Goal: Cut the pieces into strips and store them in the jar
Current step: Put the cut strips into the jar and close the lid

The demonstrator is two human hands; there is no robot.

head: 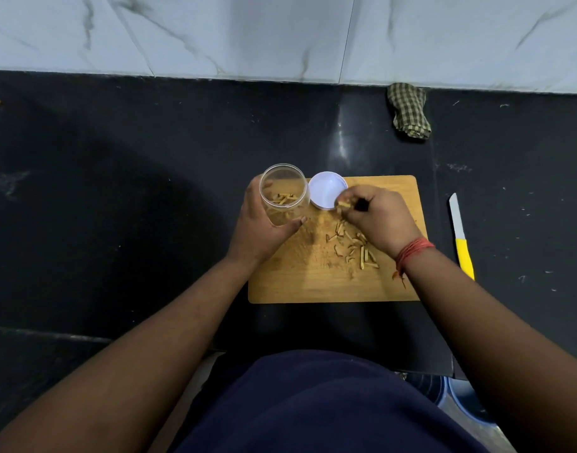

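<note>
Head view: left hand (264, 223) grips the jar (284, 194), a few strips inside, right hand (375, 217) pinches more strips (343, 203), plenty left on the board (313, 282), knife (460, 237) aside.

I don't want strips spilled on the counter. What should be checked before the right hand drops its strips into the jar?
1. Jar open, lid off and lying on the cutting board: ok.
2. Left hand grips the jar, tilted toward the right hand: ok.
3. Right hand pinches strips: ok.
4. Pinched strips over the jar mouth: not ok, they are above the lid.
5. Knife out of the way on the counter: ok.
6. Loose strips left on the board: not ok, more to gather.
</note>
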